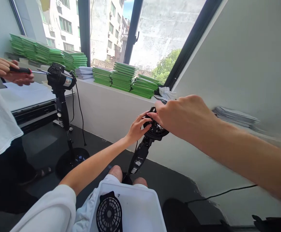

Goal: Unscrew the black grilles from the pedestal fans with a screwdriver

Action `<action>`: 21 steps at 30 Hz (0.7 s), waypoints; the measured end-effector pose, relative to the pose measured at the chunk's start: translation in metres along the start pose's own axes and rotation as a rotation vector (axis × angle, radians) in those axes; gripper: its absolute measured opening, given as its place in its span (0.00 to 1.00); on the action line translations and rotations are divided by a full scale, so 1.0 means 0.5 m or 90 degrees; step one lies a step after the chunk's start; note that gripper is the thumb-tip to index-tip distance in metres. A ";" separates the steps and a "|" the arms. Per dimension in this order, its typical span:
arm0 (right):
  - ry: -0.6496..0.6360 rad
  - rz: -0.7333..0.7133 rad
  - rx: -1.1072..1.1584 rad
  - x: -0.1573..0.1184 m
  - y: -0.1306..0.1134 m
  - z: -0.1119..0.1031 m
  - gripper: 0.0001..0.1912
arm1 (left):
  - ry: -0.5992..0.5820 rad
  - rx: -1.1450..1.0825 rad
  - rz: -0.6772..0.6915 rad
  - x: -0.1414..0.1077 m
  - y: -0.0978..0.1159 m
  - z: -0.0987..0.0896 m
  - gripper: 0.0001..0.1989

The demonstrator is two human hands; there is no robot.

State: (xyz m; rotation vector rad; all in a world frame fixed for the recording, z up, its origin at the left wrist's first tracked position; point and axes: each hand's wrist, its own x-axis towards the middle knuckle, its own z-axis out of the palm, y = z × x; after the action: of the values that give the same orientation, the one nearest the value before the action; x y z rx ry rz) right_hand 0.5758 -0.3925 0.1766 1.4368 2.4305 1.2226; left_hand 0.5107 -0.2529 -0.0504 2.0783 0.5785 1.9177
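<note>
A black stand fan without its blades, its motor head facing me, stands in front of my knees. My left hand grips the left side of that head, fingers curled over its rim. Over the head's upper edge, my right hand is closed, thumb and fingers drawn together; whatever it holds is hidden, though a little red shows by the fingertips. Below the head runs the fan's neck with a control panel of a knob and buttons. A black round vented cover lies in the white plastic bin on my lap.
At left a co-worker's hands hold a screwdriver against a second fan. Green booklet stacks line the windowsill. A white table stands at far left. A black cable runs near the right wall; a dark round base lies there.
</note>
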 end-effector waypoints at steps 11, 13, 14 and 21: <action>-0.182 -0.040 -0.059 -0.002 -0.010 -0.019 0.16 | -0.016 0.043 0.016 -0.017 0.001 0.007 0.13; -0.167 -0.022 -0.096 -0.005 -0.018 -0.023 0.11 | -0.011 0.040 0.015 -0.019 -0.002 0.010 0.13; -0.160 -0.011 -0.114 -0.006 -0.021 -0.024 0.08 | -0.010 0.038 0.015 -0.020 -0.003 0.011 0.14; -0.032 -0.015 0.064 -0.019 -0.012 0.012 0.13 | 0.002 0.062 0.040 0.004 -0.014 -0.009 0.18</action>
State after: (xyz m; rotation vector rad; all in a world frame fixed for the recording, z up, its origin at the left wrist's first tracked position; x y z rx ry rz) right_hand 0.5797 -0.3977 0.1654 1.4398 2.5015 1.0611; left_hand 0.5055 -0.2462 -0.0511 2.1765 0.6268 1.9647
